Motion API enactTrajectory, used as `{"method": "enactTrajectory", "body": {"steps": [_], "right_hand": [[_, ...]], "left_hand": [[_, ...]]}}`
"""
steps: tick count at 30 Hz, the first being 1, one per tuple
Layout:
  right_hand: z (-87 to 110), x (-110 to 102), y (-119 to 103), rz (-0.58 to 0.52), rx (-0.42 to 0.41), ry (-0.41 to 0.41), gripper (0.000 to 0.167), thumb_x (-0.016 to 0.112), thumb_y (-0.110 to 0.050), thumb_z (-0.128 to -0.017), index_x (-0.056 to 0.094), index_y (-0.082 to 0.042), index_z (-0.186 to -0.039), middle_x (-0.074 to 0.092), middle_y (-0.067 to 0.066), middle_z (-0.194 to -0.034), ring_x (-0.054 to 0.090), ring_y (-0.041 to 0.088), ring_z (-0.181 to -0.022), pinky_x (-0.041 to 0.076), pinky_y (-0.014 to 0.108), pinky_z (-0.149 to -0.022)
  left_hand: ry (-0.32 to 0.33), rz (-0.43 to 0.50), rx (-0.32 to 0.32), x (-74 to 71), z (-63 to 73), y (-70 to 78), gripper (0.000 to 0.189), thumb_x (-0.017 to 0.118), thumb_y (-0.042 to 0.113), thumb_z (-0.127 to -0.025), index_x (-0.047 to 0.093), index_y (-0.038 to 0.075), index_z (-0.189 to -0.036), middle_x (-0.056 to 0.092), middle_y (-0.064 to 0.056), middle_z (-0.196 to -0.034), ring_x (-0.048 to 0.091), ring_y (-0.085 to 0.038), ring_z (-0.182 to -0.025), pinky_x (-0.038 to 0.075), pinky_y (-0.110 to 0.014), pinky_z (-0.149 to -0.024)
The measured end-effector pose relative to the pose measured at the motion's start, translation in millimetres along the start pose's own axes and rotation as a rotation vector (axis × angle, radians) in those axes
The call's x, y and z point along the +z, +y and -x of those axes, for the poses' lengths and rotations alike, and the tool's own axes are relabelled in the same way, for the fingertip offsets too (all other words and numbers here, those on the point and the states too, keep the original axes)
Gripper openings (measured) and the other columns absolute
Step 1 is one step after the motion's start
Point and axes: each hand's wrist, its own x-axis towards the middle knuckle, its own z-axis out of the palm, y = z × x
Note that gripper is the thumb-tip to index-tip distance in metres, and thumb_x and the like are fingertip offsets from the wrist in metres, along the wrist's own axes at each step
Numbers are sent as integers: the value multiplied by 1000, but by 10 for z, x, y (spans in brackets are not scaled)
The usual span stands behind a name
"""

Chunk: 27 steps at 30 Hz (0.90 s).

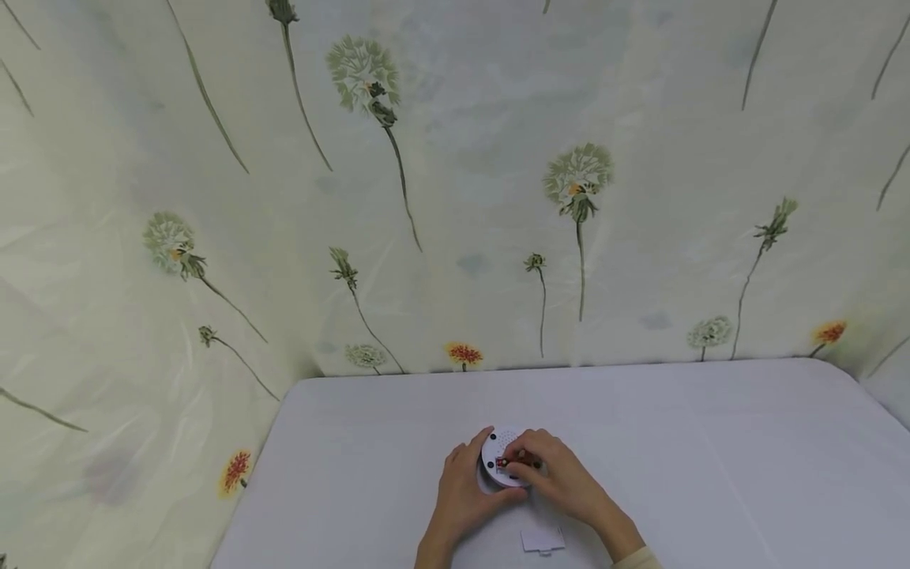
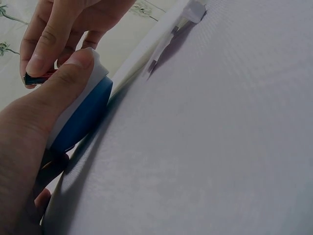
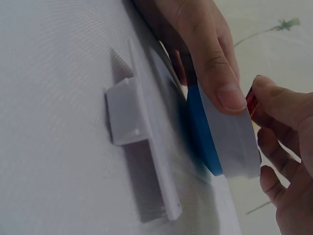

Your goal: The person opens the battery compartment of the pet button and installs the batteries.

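Observation:
A round device (image 1: 503, 439), white on top and blue below, lies on the table with its perforated underside and small dark feet facing up. My left hand (image 1: 465, 491) grips it from the left, the thumb (image 2: 73, 73) along its near edge. Over the device, my right hand (image 1: 565, 478) pinches a small red and dark battery (image 2: 40, 78) between thumb and fingers. Part of that battery is hidden by the fingertips. In the right wrist view, only its red side (image 3: 252, 101) shows. Below the hands a white battery cover (image 1: 543, 540) with a tab lies apart from the device.
A white cloth covers the table (image 1: 341, 474), whose far edge meets a hanging sheet (image 1: 469, 197) printed with dandelions. The sheet also runs along the left side of the table.

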Motion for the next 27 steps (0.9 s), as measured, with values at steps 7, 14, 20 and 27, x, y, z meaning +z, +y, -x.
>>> {"method": "enactTrajectory", "body": {"steps": [7, 14, 20, 27], "right_hand": [[-1, 50, -29, 119, 9, 49, 18, 74, -23, -79, 64, -30, -92, 59, -12, -101, 46, 4, -93, 34, 33, -80], [-21, 68, -7, 100, 46, 41, 18, 75, -22, -79, 65, -32, -89, 53, 10, -120, 41, 22, -111, 31, 48, -86], [-43, 65, 7, 75, 103, 17, 16, 74, -23, -81, 64, -33, -89, 51, 10, -126, 37, 22, -117, 35, 46, -92], [-3, 135, -48, 57, 181, 22, 22, 73, -26, -82, 62, -29, -102, 48, 8, -129, 36, 20, -120, 38, 46, -93]], "left_hand": [[-2, -21, 2, 2, 11, -14, 97, 67, 73, -64, 40, 21, -142, 54, 4, -137, 55, -12, -116, 35, -42, -106], [15, -37, 11, -11, -35, 6, 94, 67, 72, -66, 42, 22, -141, 55, 5, -136, 53, -17, -114, 39, -43, -101], [18, -30, 17, -34, -68, 19, 93, 70, 69, -67, 42, 21, -141, 56, 4, -135, 53, -18, -111, 38, -42, -102], [13, -36, 32, -35, -9, -17, 92, 71, 66, -68, 42, 18, -141, 56, 2, -135, 55, -16, -116, 37, -41, -104]]}}
